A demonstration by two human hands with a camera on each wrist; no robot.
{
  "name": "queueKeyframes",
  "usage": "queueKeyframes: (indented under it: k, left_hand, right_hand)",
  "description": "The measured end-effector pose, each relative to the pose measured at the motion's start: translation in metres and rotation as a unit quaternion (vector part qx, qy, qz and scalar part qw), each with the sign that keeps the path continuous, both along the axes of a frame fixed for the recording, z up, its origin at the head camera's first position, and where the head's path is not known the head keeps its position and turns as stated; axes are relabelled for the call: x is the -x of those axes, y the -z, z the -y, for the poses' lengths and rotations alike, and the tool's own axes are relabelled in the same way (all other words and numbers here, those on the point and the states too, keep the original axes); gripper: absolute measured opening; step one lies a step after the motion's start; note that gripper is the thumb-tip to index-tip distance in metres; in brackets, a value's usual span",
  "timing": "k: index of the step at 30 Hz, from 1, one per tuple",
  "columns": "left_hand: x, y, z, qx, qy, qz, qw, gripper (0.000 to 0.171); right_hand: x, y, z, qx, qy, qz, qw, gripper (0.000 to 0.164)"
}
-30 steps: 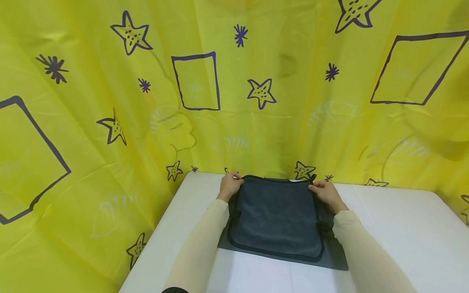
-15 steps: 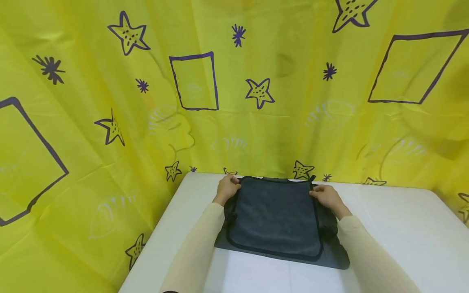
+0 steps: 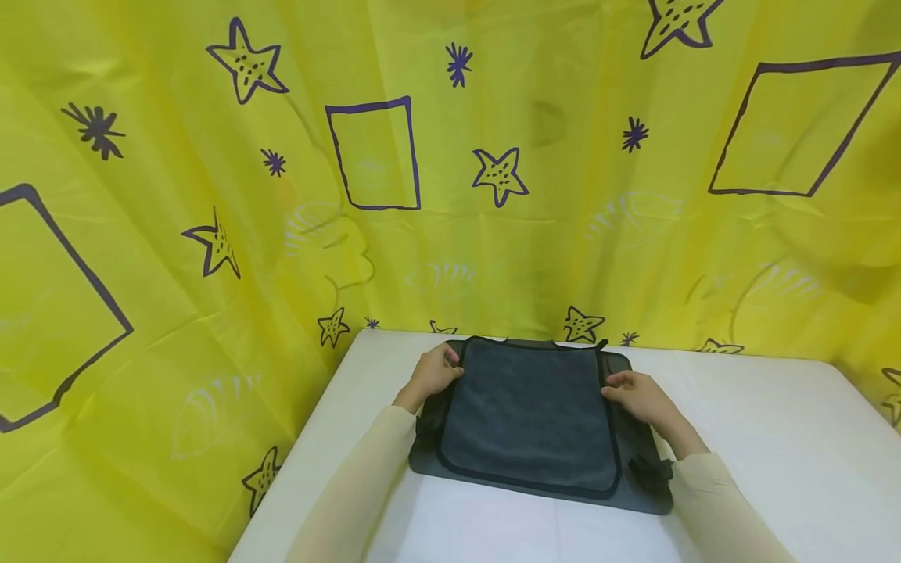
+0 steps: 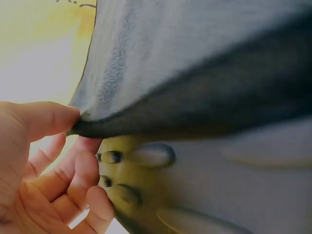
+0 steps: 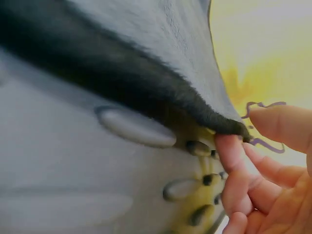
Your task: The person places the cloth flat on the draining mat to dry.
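A dark blue-grey fleecy mat [image 3: 531, 418] with black edging lies on a dark grey tray [image 3: 651, 500], with a small black loop at its far right corner. My left hand [image 3: 431, 374] pinches the mat's left edge, between thumb and fingers in the left wrist view. At the opposite edge, my right hand [image 3: 640, 397] has its fingers curled under the edging. In the right wrist view the right thumb [image 5: 282, 124] sits just above that edge. Both sides of the mat rise above a shiny grey surface [image 5: 63, 146] with oval recesses.
A white table [image 3: 760, 438] bears the tray near its far side. Behind and to the left hangs a yellow curtain [image 3: 450, 242] printed with purple stars and frames. A black wrist device [image 3: 651, 471] sits by the right sleeve.
Both hands have slid along the mat's sides toward the person and spread slightly outward. The tray's far corners now show beside the mat, which stays nearly where it was.
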State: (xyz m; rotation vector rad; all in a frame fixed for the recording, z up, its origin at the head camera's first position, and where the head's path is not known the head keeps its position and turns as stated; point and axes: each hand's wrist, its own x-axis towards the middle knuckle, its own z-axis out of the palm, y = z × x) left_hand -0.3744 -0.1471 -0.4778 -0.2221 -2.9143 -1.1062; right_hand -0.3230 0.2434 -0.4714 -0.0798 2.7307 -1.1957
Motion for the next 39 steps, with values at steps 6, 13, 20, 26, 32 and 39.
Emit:
queueKeyframes:
  k: [6, 13, 20, 26, 32, 39]
  left_hand:
    - [-0.016, -0.002, 0.008, 0.003, 0.027, 0.011, 0.9996, 0.02]
    - [-0.031, -0.001, 0.018, 0.032, 0.068, -0.007, 0.9972, 0.019]
    - [-0.043, -0.003, 0.024, 0.037, 0.109, 0.032, 0.9929, 0.019]
    - [-0.049, -0.001, 0.027, 0.03, 0.123, 0.03, 0.9914, 0.019]
    - [-0.052, 0.003, 0.027, 0.026, 0.108, 0.048, 0.9926, 0.018]
    - [-0.059, 0.007, 0.025, 0.007, 0.096, 0.049, 0.9942, 0.017]
  right_hand:
    - [-0.026, -0.007, -0.002, 0.02, -0.028, 0.003, 0.999, 0.03]
    - [-0.046, -0.007, -0.002, 0.058, -0.131, 0.036, 0.989, 0.026]
    - [-0.053, 0.002, -0.005, 0.07, -0.219, 0.044, 0.972, 0.015]
    - [-0.055, 0.006, -0.006, 0.059, -0.201, 0.032, 0.977, 0.011]
    - [-0.056, 0.008, -0.01, 0.058, -0.202, 0.019, 0.978, 0.009]
    - [-0.057, 0.011, -0.014, 0.06, -0.199, 0.02, 0.978, 0.009]
